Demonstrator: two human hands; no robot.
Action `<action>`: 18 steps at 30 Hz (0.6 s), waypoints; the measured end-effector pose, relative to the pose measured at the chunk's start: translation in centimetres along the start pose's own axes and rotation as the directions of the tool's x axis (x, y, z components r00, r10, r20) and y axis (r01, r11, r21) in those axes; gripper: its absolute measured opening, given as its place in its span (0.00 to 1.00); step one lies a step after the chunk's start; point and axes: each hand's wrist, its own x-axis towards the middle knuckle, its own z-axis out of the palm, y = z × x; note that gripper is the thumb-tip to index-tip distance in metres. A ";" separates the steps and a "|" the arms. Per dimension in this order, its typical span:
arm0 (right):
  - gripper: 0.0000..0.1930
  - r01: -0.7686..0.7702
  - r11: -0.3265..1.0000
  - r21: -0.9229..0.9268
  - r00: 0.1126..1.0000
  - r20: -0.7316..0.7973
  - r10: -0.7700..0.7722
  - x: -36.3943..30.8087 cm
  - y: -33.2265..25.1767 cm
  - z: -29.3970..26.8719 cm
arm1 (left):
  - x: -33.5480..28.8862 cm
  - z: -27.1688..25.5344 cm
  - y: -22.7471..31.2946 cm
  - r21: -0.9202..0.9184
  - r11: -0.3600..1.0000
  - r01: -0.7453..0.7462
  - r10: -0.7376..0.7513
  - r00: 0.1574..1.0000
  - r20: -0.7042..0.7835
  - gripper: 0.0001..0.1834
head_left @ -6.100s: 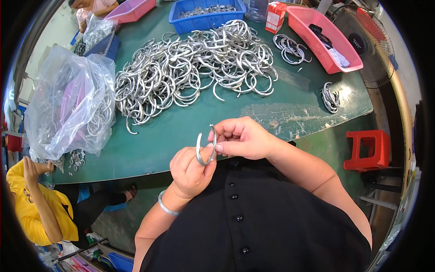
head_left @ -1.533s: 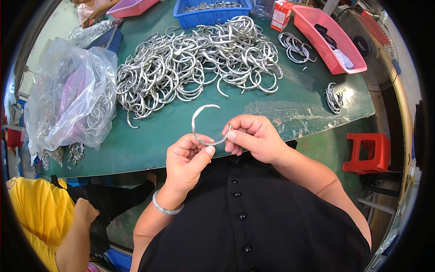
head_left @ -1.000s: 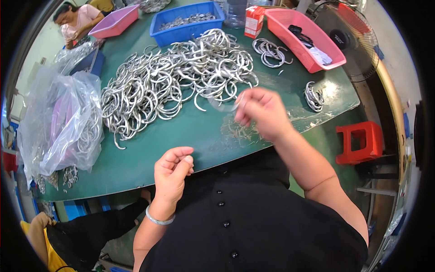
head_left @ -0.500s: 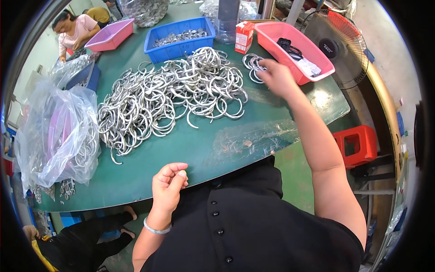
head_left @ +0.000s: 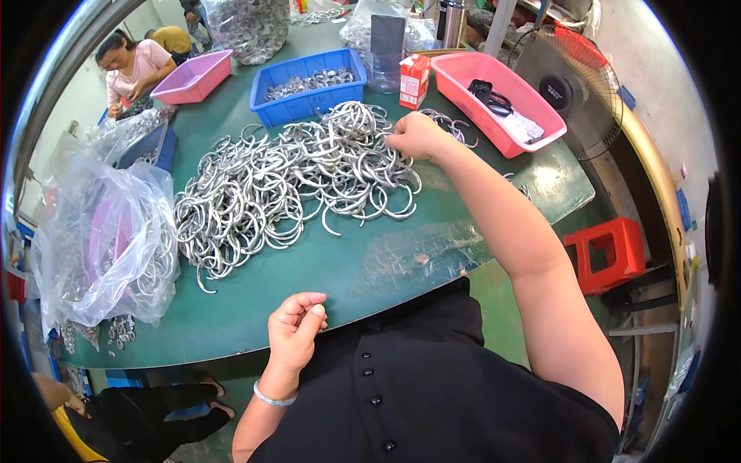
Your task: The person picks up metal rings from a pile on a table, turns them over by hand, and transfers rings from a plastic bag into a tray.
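A big heap of silvery, open metal rings [head_left: 262, 193], shaped like bangles, spreads over the green table. My right hand [head_left: 421, 137] is at the heap's right edge, its bent fingers pressed together against the rings; whether one is between the fingertips I cannot make out. Behind that hand lies a smaller group of similar rings [head_left: 455, 127], partly covered by it. My left hand [head_left: 297, 332], with a pale bangle on the wrist, is held by the table's front edge. Its fingers are curled with the thumb against them, and what they hold, if anything, is hidden.
A blue tray [head_left: 268, 115] of metal pieces stands behind the heap. To its right are a red-and-white box [head_left: 414, 81] and a pink basket [head_left: 505, 143]. Clear plastic bags [head_left: 116, 239] bulge at left. A fan [head_left: 567, 89] and red stool [head_left: 606, 255] are at right; other people are at left.
My right hand has moved left from the smaller ring group to the big heap's edge, and its fingers have come together. My left hand keeps its curled pose. The view has shifted slightly.
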 end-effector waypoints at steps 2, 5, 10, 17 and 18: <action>0.12 0.019 0.998 0.055 0.999 -0.046 -0.017 0.0 0.1 0.0 | 0.1 0.0 0.0 -0.015 1.000 -0.005 0.005 1.000 0.023 0.06; 0.11 0.047 0.999 -0.024 0.991 -0.128 -0.049 -0.8 -0.8 -0.2 | 0.0 -0.5 -0.3 -0.043 0.999 -0.015 0.017 0.999 0.042 0.07; 0.13 0.050 0.980 -0.193 0.994 -0.090 -0.068 -2.5 -2.6 -1.8 | -0.1 -0.9 -0.5 -0.055 0.998 -0.021 0.024 0.998 0.050 0.07; 0.17 0.218 0.881 -0.420 0.972 0.173 -0.158 -0.7 -2.2 -2.7 | -0.1 -0.6 -0.3 -0.055 0.998 -0.025 0.029 0.998 0.064 0.07; 0.17 0.276 0.862 -0.425 0.954 0.233 -0.191 -0.4 -2.6 -2.9 | -0.1 -0.6 -0.4 -0.052 0.998 -0.028 0.031 0.998 0.059 0.07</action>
